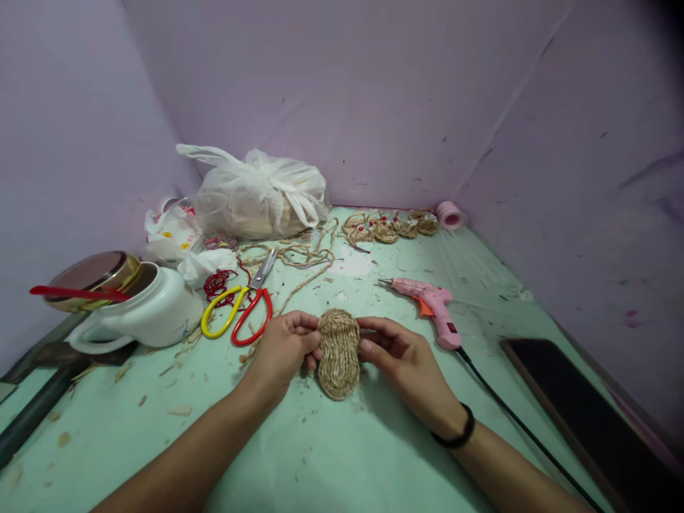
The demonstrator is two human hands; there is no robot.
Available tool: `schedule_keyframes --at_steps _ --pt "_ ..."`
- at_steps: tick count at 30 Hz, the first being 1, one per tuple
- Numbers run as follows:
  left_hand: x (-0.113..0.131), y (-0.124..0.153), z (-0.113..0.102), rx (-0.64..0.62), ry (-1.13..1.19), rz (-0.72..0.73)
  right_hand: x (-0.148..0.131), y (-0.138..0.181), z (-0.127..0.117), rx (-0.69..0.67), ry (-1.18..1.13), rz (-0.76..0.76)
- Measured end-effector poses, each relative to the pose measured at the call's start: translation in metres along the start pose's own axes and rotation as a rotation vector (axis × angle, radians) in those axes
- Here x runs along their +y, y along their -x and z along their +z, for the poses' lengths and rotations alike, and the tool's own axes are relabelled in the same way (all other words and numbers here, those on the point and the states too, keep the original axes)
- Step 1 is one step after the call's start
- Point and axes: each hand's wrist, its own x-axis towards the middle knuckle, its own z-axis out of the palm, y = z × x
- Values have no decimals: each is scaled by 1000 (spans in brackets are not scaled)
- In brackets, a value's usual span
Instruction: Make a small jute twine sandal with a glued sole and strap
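A small woven straw sole (338, 352), oval and tan, lies on the pale green table (320, 442) in the middle. My left hand (283, 349) pinches its left edge with curled fingers. My right hand (400, 353) grips its right edge the same way; a black band circles that wrist. A braided straw cord (299, 260) trails from behind the sole toward the back of the table.
A pink glue gun (432, 306) with a black cable lies to the right. Scissors with red and yellow handles (240, 310) lie to the left, beside a white jug (144, 310) and a gold lid. A plastic bag (256, 192), several finished straw pieces (390, 226), and a dark tablet (582, 413) are around.
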Motion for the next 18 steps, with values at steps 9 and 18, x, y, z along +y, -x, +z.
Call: schedule_keyframes --at_steps 9,18 --pt "9 18 5 -224 6 205 -14 13 12 -468 -293 3" --pt "13 11 -2 146 -98 265 -4 7 4 -285 -725 379"
